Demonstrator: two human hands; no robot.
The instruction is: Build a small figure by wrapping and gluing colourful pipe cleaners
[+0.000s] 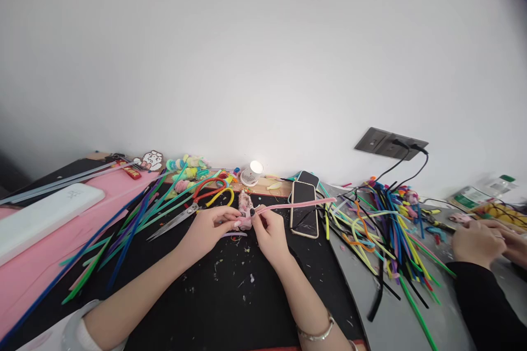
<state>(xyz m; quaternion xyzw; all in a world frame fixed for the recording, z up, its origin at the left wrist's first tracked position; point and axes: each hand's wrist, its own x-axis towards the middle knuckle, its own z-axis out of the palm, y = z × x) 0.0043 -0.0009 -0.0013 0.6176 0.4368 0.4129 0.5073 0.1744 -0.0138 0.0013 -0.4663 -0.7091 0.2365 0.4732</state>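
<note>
My left hand (212, 228) and my right hand (269, 235) meet over the black mat (197, 290). Between them is a small pink fuzzy piece (245, 204), its exact shape partly hidden by the fingers. The left fingers are closed on its lower part. My right hand pinches a pink pipe cleaner (302, 204), whose long end sticks out rightward above a phone. A short lilac pipe cleaner (234, 235) lies just below the fingertips. To the left of my left hand rest scissors (185, 214) with red and yellow handles, their blades spread.
Loose pipe cleaners (135, 225) lie at left beside a long white case (53, 216). A white cup (252, 174) stands by the wall. A phone (304, 214) and a big pipe-cleaner pile (395, 225) are at right. Another person's hands (481, 241) work at far right.
</note>
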